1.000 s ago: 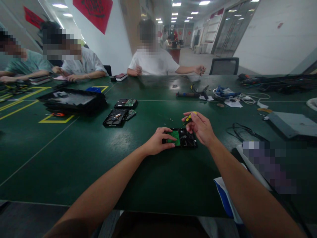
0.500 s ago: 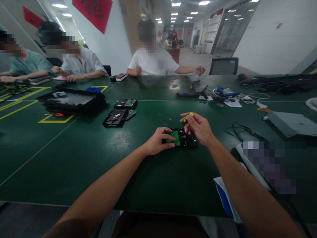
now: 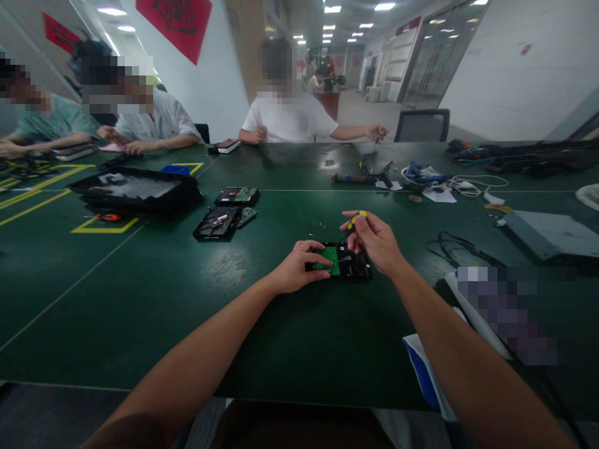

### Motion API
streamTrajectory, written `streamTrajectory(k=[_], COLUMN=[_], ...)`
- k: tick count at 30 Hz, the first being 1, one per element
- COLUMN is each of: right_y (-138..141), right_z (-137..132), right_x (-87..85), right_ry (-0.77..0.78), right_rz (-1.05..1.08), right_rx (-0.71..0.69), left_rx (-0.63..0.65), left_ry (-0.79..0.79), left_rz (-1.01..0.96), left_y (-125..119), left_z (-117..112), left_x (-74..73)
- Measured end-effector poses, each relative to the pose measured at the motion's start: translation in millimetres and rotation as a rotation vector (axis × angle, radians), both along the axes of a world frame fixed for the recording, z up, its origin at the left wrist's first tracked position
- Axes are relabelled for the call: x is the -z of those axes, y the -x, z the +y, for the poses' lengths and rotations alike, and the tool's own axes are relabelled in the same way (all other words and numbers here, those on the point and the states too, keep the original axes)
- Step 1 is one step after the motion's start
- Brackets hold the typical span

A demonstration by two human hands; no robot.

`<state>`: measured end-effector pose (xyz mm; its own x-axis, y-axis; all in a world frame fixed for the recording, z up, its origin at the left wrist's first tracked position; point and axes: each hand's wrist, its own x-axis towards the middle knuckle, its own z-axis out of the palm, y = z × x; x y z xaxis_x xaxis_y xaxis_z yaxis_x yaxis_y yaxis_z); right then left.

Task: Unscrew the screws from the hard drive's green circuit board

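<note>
A black hard drive point(image 3: 350, 264) with a green circuit board point(image 3: 331, 259) on top lies on the green table point(image 3: 140, 293) in front of me. My left hand point(image 3: 294, 268) is curled over its left end, fingers pressing on the green board. My right hand point(image 3: 374, 240) is closed on a small yellow-handled screwdriver point(image 3: 355, 219), whose tip points down at the drive's top face.
Two more opened drives point(image 3: 219, 222) and a black tray point(image 3: 135, 190) lie at the left. Tools, cables and papers point(image 3: 421, 178) sit at the back right, a grey panel point(image 3: 547, 234) at the right. Three people sit across the table. Small screws point(image 3: 322, 225) lie beyond the drive.
My right hand with the screwdriver has shifted only slightly over the drive. My left hand stays on the board.
</note>
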<state>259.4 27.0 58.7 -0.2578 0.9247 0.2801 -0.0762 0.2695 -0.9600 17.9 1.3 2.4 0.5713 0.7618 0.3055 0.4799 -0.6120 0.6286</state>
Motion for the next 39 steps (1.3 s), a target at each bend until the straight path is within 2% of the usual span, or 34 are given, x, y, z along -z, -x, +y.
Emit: streamTrajectory(k=[14,23,39], right_y=[-1.8,-0.5,-1.1], right_z=[2.8,2.2,0.7], right_x=[2.5,-0.8,-1.3], right_ry=[0.001,0.114,0.045], right_rz=[0.022,0.119,0.039], right_rx=[0.042,0.005,0.033], left_rx=[-0.001,-0.010,-0.002], left_ry=[0.006,0.011,-0.004], left_rz=[0.008,0.019,0.007], left_y=[-1.1,-1.6,-1.0], left_z=[-1.8,-1.7,-2.1], left_x=[-6.0,-5.1,-4.2])
